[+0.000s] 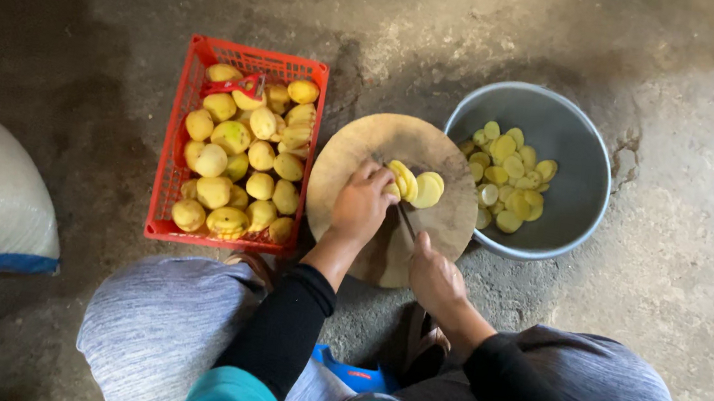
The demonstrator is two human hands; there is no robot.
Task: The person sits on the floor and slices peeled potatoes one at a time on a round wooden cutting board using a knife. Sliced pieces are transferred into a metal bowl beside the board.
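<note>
On the round cutting board (353, 159), left hand (363, 203) grips a half-sliced potato (414, 185) while right hand (436, 275) clasps a knife (406, 223).

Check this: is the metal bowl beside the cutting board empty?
No, the metal bowl right of the round wooden cutting board holds a pile of yellow potato slices.

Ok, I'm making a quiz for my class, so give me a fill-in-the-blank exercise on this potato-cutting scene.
1. The whole potatoes lie in a ____ crate.
2. The loose slices lie in a round metal ____.
3. The right hand holds a ____ over the round board.
4. The left hand steadies the potato being cut, which lies on the ____.

Missing words: red; bowl; knife; board
</note>
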